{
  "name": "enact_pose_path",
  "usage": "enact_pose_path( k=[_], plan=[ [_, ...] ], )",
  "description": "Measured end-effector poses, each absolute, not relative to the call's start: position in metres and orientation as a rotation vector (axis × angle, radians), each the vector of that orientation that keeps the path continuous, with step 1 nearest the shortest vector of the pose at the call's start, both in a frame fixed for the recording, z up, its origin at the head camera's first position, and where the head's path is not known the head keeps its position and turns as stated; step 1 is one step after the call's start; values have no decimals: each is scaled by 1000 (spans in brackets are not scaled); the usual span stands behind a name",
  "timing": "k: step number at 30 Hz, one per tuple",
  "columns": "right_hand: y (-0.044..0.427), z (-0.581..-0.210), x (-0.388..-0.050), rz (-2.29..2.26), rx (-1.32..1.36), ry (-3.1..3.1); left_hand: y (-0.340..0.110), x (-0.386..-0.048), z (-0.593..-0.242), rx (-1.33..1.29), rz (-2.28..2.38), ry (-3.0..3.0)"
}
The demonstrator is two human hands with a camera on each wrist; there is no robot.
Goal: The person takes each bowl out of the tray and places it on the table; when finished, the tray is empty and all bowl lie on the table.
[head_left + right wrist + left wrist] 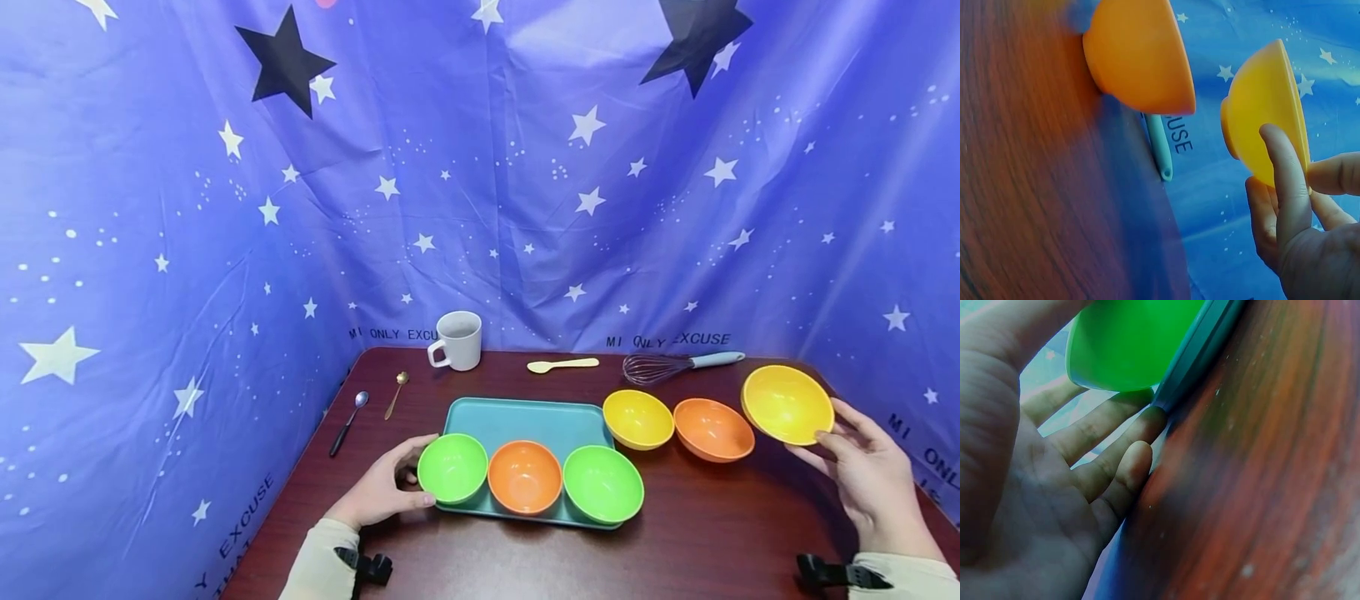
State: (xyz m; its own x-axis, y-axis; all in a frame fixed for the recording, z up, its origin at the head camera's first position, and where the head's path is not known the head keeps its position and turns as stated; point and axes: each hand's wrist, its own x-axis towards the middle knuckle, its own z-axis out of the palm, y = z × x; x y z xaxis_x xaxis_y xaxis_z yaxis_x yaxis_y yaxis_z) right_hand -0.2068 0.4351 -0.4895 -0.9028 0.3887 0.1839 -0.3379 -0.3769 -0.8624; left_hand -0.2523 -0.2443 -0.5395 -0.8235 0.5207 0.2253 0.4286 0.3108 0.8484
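Note:
At the right, my right hand (pixel 870 475) pinches the rim and side of a yellow bowl (pixel 787 404), thumb against fingers. That bowl is lifted off the table, its foot showing in the right wrist view. My left hand (pixel 390 483) grips the left side of a green bowl (pixel 453 468), thumb at the front and fingers behind. This bowl stands at the left of a teal tray (pixel 525 417). Beside it on the tray are an orange bowl (pixel 525 477) and another green bowl (pixel 603 483). In the left wrist view, fingertips lie by the tray's edge.
Right of the tray stand another yellow bowl (pixel 637 419) and an orange bowl (pixel 714 429). Along the back lie a whisk (pixel 675 363), a cream spoon (pixel 562 365) and a white mug (pixel 459 342). Two small spoons, one gold (pixel 397 394), one black-handled (pixel 349 422), lie at left.

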Motion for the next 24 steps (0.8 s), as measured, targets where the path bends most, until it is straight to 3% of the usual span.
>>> enact_pose_path(
  k=[9, 24],
  plan=[
    [448, -494, -207, 2234, -296, -1538, -244, -253, -540, 873, 1554, 2461],
    [472, -515, -206, 2188, -408, -1706, -245, -251, -538, 873, 1550, 2453]
  ],
)
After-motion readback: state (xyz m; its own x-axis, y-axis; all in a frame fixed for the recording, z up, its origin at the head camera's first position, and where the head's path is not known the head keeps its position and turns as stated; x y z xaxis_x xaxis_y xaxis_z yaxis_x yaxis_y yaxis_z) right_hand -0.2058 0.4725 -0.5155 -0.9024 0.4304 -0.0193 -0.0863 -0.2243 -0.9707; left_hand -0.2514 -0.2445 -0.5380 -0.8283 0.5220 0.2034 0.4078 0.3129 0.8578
